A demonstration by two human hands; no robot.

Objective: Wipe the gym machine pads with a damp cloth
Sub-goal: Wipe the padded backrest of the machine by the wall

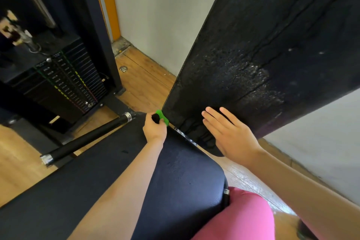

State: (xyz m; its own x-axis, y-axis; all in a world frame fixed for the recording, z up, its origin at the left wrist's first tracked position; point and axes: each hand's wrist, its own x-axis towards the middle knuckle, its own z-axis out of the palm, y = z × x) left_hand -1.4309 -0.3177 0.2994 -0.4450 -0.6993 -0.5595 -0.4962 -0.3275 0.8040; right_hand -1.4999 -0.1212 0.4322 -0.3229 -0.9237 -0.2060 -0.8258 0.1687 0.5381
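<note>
While left fingers (150, 121) grip green item (162, 116), right fingers (212, 121) spread open by back pad (263, 45), weight stack (66, 80) beyond

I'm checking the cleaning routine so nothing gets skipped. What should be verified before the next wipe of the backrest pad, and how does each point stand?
1. Cloth in hand: cannot tell; the left hand grips a green item at the back pad edge, unclear if it is the cloth.
2. Right hand free: ok; open, fingers straight, by the pad's lower end.
3. Pad surface sound: not ok; cracked and flaking.
4. Pad damp: cannot tell; pale glints mid-pad.
5. Seat pad wiped: cannot tell.
</note>
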